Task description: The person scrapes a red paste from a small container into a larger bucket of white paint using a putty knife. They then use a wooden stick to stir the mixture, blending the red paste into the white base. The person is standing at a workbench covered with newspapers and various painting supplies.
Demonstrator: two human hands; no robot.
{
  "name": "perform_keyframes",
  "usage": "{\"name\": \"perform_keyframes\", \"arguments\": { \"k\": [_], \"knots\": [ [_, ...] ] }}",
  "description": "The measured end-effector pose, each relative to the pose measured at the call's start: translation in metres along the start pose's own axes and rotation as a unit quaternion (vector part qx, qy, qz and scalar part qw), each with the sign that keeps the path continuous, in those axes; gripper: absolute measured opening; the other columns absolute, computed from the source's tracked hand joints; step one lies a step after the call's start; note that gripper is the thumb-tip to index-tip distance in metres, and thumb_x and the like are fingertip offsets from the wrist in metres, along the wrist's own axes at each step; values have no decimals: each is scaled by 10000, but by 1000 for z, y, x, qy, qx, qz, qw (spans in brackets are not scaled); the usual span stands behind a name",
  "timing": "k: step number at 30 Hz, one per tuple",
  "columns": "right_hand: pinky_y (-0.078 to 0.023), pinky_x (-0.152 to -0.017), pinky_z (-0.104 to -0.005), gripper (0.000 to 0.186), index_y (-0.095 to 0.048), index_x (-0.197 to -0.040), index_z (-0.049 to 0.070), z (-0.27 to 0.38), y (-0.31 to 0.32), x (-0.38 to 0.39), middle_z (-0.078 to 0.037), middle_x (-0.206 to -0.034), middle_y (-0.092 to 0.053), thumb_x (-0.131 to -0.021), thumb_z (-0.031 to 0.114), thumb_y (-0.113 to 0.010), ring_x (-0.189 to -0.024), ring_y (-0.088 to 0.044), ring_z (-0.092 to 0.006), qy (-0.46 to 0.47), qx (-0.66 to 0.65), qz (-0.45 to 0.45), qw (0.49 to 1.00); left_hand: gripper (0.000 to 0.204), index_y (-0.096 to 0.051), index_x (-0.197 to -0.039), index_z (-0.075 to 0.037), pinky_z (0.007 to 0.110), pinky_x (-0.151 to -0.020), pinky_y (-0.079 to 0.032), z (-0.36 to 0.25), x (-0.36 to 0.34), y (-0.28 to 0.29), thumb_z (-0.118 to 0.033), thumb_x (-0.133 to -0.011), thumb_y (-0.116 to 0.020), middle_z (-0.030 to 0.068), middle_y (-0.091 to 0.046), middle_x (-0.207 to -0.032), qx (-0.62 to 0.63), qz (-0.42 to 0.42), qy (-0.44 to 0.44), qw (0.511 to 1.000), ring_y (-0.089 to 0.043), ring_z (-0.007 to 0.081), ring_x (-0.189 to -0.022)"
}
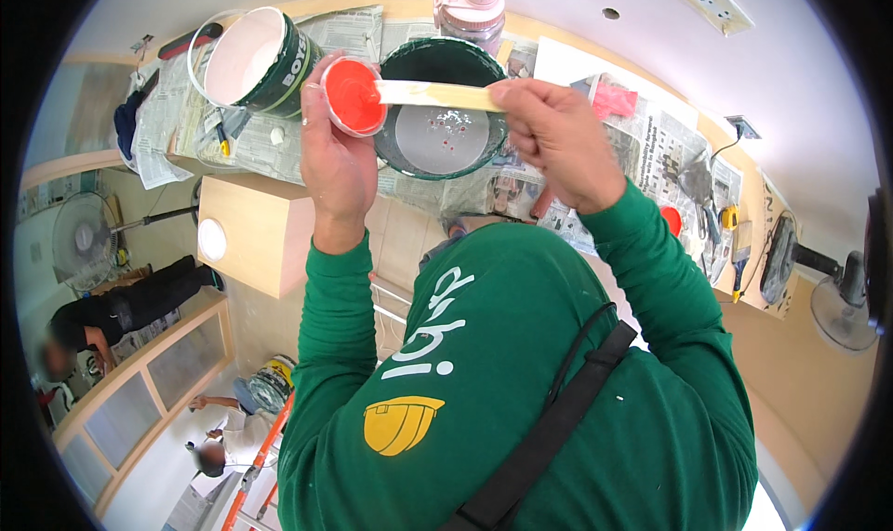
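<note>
My left hand point(337, 164) is closed round a small round tub of red paint point(353, 94), tilted so its red inside faces me. In my right hand point(563, 136) I grip the right end of a flat wooden stir stick point(437, 95). The stick's left tip reaches into the red paint. Below both stands a dark green bucket point(442, 164) holding grey paint, with several red drops on its surface. To the left, a second green bucket point(270, 61) with a white inside leans near my left hand.
Newspaper point(651, 136) covers the worktop. A pink-lidded bottle point(471, 15) stands behind the bucket. Brushes point(741, 261) and a red lid point(671, 219) lie at right, near a fan point(842, 308). A wooden box point(251, 233) and two people are at lower left, near an orange ladder point(246, 484).
</note>
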State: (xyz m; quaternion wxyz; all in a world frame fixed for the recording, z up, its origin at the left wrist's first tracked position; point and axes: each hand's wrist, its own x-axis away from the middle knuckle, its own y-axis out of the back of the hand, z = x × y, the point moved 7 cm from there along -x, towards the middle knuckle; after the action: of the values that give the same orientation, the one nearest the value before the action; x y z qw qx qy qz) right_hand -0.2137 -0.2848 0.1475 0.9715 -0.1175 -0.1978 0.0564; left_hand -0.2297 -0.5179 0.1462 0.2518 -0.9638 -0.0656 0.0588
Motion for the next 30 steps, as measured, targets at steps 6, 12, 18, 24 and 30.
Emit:
{"name": "perform_keyframes", "arguments": {
  "k": [6, 12, 18, 24, 30],
  "knots": [
    [-448, -628, -252, 233, -787, -1141, 43, 17, 32, 23, 1, -798, -680, -992, 208, -716, -681, -543, -67, 236, 295, -108, 920, 540, -458, -1479, 9, 433, -999, -545, -7, 4, 16, -403, -1152, -338, 172, -614, -1354, -7, -15, 2, 1000, -620, 294, -1246],
    [-449, -598, -310, 187, -796, -1137, 67, -4, 36, 28, -57, -715, -607, -959, 82, -742, -634, -563, -157, 369, 405, -101, 830, 533, -460, -1492, 0, 443, -998, -552, -4, 5, 15, -396, -1155, -339, 151, -577, -1415, -9, 4, 11, 1000, -617, 305, -1243],
    [-455, -591, -318, 183, -801, -1128, 75, 0, 34, 27, -64, -733, -617, -957, 75, -739, -635, -573, -171, 377, 426, -117, 814, 544, -461, -1484, 6, 418, -979, -548, -5, 3, 12, -410, -1150, -349, 173, -633, -1317, -10, 6, 12, 1000, -643, 273, -1169],
    [-457, -579, -321, 184, -803, -1132, 86, 0, 35, 23, -69, -750, -641, -962, 86, -734, -628, -588, -174, 366, 428, -108, 819, 540, -447, -1495, 23, 483, -1035, -551, -3, 1, 11, -379, -1157, -328, 193, -577, -1443, -9, 34, 11, 999, -606, 338, -1308],
    [-460, -579, -325, 182, -804, -1130, 88, 0, 34, 23, -69, -758, -655, -963, 95, -733, -634, -599, -177, 378, 424, -103, 816, 538, -449, -1492, 26, 476, -1039, -554, -4, 1, 10, -377, -1154, -341, 215, -596, -1416, -15, 37, 4, 999, -607, 338, -1316]
  ]
}}
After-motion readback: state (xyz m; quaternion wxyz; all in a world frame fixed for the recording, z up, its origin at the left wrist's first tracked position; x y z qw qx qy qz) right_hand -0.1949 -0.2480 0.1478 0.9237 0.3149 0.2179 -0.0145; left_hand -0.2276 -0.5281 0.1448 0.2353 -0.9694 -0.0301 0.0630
